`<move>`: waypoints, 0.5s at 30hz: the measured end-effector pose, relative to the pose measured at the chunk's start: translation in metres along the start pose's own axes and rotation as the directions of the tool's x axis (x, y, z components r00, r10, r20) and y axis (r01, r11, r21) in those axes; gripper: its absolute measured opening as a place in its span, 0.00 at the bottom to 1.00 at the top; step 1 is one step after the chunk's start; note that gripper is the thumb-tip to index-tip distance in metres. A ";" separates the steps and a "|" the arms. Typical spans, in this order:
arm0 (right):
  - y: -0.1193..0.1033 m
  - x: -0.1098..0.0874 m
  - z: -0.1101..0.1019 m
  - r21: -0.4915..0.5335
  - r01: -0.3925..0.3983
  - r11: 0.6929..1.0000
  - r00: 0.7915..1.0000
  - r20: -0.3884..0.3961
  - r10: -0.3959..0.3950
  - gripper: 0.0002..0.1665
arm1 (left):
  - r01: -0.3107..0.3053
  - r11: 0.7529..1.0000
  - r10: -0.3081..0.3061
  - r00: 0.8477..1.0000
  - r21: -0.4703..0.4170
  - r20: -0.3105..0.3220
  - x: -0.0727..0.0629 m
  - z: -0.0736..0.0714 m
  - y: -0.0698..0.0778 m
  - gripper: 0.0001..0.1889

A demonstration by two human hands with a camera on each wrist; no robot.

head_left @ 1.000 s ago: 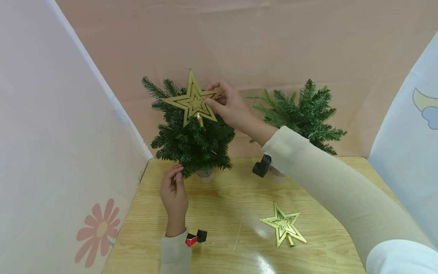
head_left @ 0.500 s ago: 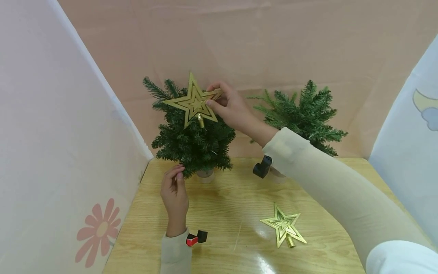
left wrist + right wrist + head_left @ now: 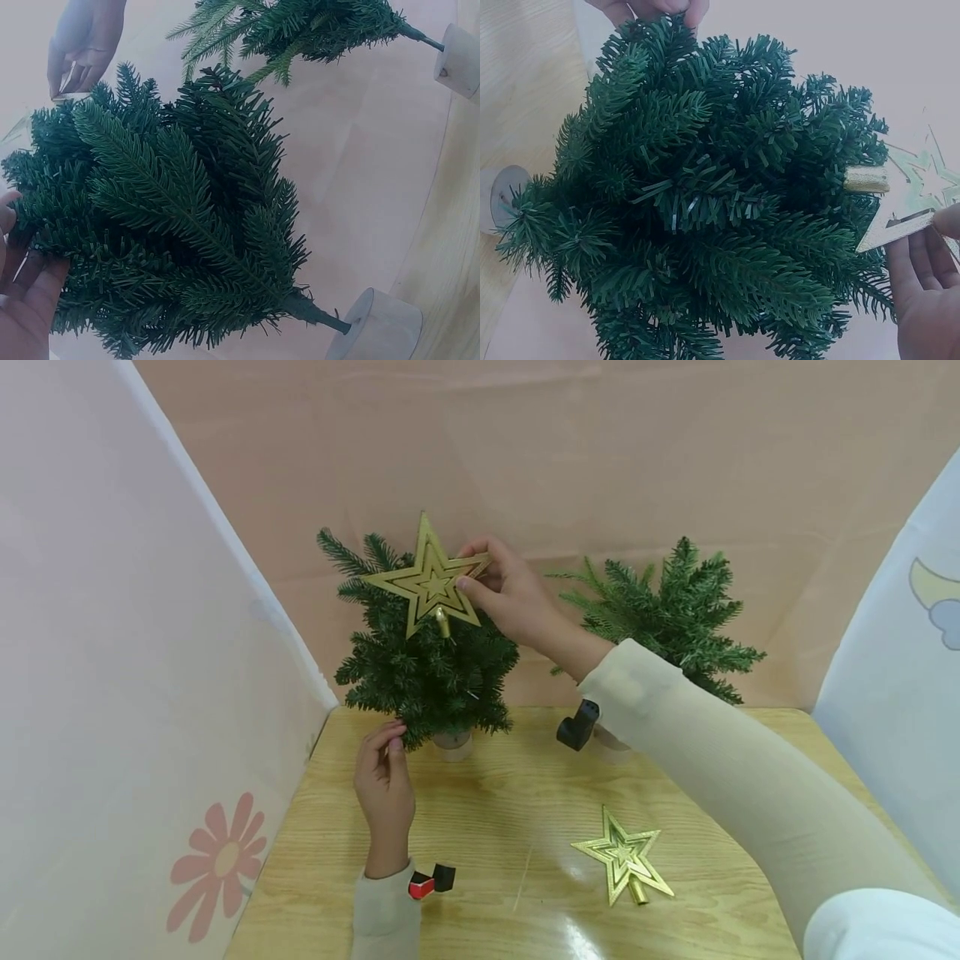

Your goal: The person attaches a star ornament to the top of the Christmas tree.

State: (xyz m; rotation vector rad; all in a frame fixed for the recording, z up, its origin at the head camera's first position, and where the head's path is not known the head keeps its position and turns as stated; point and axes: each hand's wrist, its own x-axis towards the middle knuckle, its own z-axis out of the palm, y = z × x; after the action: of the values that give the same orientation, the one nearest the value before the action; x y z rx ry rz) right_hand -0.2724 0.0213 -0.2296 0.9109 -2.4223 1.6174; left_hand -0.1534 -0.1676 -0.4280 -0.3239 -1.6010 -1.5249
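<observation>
My right hand [image 3: 510,597] pinches a gold star tree topper [image 3: 435,583] by one point, between thumb and fingers. The star stands upright at the top of a small artificial Christmas tree [image 3: 438,685]. Its gold socket [image 3: 866,178] lies against the upper branches in the right wrist view; whether a twig is inside it I cannot tell. Low on the tree's left side, my left hand [image 3: 384,777] pinches the tip of a branch, with the fingertips partly hidden by needles in the left wrist view.
A second small artificial tree [image 3: 675,610] stands at the right, partly behind my right sleeve. Another gold star topper [image 3: 622,853] lies on the wooden table [image 3: 480,827]. Cloth walls rise at the back and both sides, the left wall [image 3: 150,693] close by.
Both hands hold nearly the same pose, and the star stays at the treetop with only a slight shift. The whole scene drifts a little in the head view.
</observation>
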 end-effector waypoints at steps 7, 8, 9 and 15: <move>-0.001 -0.001 0.000 0.032 0.006 0.999 1.000 -0.017 -0.005 0.18 | 0.003 1.000 -0.003 1.000 0.012 -0.001 -0.005 -0.004 -0.019 0.12; -0.001 -0.001 0.000 0.040 0.007 0.999 1.000 -0.019 -0.006 0.18 | 0.006 1.000 -0.006 1.000 0.015 0.000 -0.005 -0.004 -0.019 0.12; -0.001 -0.001 0.000 0.048 0.006 0.999 1.000 -0.021 -0.005 0.18 | 0.008 1.000 -0.008 1.000 0.017 0.002 -0.004 -0.005 -0.019 0.12; -0.013 -0.004 -0.001 0.134 0.020 0.991 1.000 -0.017 -0.018 0.22 | -0.008 1.000 0.008 1.000 0.010 0.004 0.000 -0.002 -0.002 0.11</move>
State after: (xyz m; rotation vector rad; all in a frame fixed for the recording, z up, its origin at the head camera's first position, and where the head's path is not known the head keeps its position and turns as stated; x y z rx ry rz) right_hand -0.2620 0.0204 -0.2202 0.9328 -2.3106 1.7920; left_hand -0.1546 -0.1700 -0.4295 -0.3274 -1.6082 -1.5101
